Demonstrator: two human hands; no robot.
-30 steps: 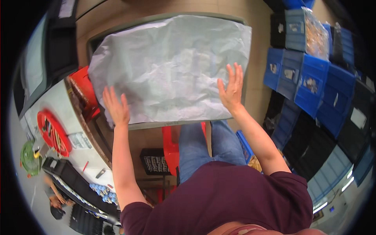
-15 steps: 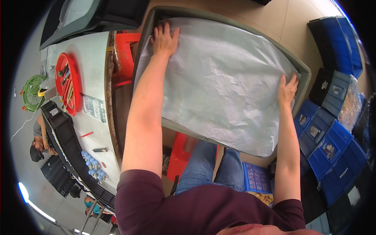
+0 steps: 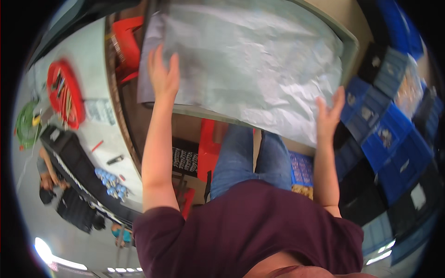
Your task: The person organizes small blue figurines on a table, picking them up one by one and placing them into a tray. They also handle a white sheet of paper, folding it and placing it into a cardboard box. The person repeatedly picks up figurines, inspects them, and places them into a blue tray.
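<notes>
Sheet (image 3: pixel 252 65), left hand (image 3: pixel 165 81) now nearer body (image 3: pixel 252 222)

Free rm above grey sheet (image 3: pixel 250 60); white table (image 3: pixel 95 74) blks L, blue bins (image 3: pixel 394 150) R.

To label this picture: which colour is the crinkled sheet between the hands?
The crinkled sheet is pale grey, seen best in the head view.

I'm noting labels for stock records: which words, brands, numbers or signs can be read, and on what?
None can be read.
Crinkled sheet: no readable text.
Printed-looking patch on white table: too blurred.
Pale label on dark bin, right: too blurred.
White tag on black container, left: too small.
</notes>
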